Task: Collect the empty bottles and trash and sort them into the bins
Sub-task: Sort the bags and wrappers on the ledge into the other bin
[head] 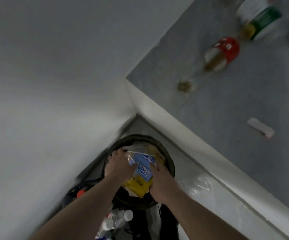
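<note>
Nearest me, clear plastic bottles [117, 220] lie in a black bag below my forearms. My left hand [118, 166] and right hand [161, 181] both press a blue-and-white wrapper [143, 168] down into the round black bin [169, 163], fingers closed around its edges. Beyond, on the grey tabletop [226, 101], a red-labelled bottle [221, 52] lies blurred.
</note>
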`<state>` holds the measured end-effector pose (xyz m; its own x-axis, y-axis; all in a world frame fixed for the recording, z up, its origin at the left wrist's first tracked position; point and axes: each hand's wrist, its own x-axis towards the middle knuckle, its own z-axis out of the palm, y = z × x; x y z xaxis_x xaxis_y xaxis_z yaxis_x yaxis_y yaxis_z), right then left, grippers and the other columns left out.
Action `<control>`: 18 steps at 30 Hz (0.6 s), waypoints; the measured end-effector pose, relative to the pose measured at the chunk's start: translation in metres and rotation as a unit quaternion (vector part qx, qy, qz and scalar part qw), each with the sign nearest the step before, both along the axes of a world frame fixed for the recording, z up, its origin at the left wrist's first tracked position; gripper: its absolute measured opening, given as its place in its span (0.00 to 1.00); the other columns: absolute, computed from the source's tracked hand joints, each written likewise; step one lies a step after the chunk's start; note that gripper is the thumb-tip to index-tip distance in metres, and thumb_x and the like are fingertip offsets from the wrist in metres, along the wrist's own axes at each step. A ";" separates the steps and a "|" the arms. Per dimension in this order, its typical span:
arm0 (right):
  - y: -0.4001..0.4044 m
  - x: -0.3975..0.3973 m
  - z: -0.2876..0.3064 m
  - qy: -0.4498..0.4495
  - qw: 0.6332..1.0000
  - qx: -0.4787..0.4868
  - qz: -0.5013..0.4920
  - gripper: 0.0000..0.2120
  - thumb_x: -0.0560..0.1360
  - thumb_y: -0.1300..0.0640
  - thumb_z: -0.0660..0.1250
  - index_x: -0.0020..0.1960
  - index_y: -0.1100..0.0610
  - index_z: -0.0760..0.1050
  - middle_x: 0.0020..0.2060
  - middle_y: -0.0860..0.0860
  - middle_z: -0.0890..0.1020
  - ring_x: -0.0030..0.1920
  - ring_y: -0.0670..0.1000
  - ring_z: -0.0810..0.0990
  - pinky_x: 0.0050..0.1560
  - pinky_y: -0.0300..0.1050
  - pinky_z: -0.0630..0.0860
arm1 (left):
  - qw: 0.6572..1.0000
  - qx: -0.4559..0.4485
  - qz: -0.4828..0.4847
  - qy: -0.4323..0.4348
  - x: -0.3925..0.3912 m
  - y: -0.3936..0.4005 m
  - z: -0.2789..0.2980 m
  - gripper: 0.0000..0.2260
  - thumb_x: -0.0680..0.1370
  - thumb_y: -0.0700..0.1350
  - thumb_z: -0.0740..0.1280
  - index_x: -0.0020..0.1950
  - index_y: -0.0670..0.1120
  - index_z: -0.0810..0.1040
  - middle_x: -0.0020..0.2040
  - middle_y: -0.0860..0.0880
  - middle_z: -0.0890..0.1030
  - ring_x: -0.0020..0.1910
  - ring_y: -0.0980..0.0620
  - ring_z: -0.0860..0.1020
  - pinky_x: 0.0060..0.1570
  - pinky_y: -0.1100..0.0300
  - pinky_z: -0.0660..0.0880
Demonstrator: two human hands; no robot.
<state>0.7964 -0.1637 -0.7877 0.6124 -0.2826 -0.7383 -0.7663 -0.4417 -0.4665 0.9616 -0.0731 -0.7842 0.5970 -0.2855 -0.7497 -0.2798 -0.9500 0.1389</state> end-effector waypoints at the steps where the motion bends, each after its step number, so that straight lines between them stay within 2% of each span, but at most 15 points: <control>1: -0.003 -0.003 0.022 0.001 1.000 0.003 0.000 0.41 0.78 0.53 0.67 0.82 0.51 0.47 0.81 0.50 0.49 0.79 0.55 0.54 0.76 0.50 0.63 | 1.000 -0.007 0.007 0.002 0.000 0.001 0.019 0.39 0.76 0.63 0.68 0.79 0.46 0.57 0.76 0.45 0.64 0.75 0.42 0.65 0.70 0.48 0.68; 4: -0.011 -0.012 0.095 0.005 1.000 0.003 0.009 0.40 0.78 0.57 0.65 0.82 0.48 0.46 0.81 0.48 0.44 0.81 0.55 0.49 0.76 0.52 0.64 | 0.999 -0.032 0.018 0.006 -0.006 0.004 0.087 0.30 0.78 0.59 0.64 0.77 0.49 0.62 0.73 0.47 0.67 0.72 0.44 0.67 0.68 0.50 0.68; 7: -0.017 -0.026 0.176 0.001 1.000 -0.011 0.020 0.39 0.77 0.58 0.65 0.82 0.49 0.48 0.81 0.47 0.46 0.80 0.56 0.50 0.75 0.54 0.64 | 0.998 -0.059 0.002 0.013 -0.018 0.013 0.173 0.24 0.79 0.54 0.64 0.73 0.50 0.67 0.70 0.48 0.69 0.69 0.45 0.70 0.66 0.52 0.69; 10: -0.021 -0.037 0.262 0.002 1.000 -0.025 0.007 0.37 0.77 0.58 0.62 0.82 0.50 0.50 0.81 0.51 0.49 0.80 0.56 0.51 0.76 0.54 0.63 | 0.996 -0.080 -0.018 0.017 -0.032 0.025 0.263 0.22 0.76 0.51 0.65 0.71 0.51 0.71 0.68 0.50 0.70 0.68 0.47 0.71 0.64 0.55 0.70; 13: -0.021 -0.043 0.347 -0.015 0.999 -0.025 -0.037 0.35 0.79 0.57 0.62 0.82 0.49 0.51 0.82 0.51 0.48 0.81 0.55 0.49 0.78 0.51 0.58 | 0.992 -0.122 -0.024 0.007 -0.046 0.035 0.346 0.21 0.75 0.49 0.67 0.69 0.51 0.74 0.66 0.51 0.72 0.66 0.49 0.73 0.59 0.62 0.67; 18: -0.009 -0.078 0.445 -0.045 0.993 -0.048 -0.095 0.33 0.80 0.55 0.62 0.82 0.48 0.52 0.82 0.49 0.49 0.81 0.52 0.49 0.79 0.49 0.56 | 0.979 -0.197 -0.044 0.000 -0.072 0.056 0.452 0.20 0.74 0.47 0.70 0.66 0.51 0.77 0.65 0.50 0.72 0.64 0.47 0.74 0.62 0.58 0.70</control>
<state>0.7184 -0.1723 -0.3423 0.6039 -0.4653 -0.6471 -0.7969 -0.3393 -0.4997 0.8897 -0.0169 -0.3323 0.5569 -0.6034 -0.5708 -0.3590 -0.7946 0.4896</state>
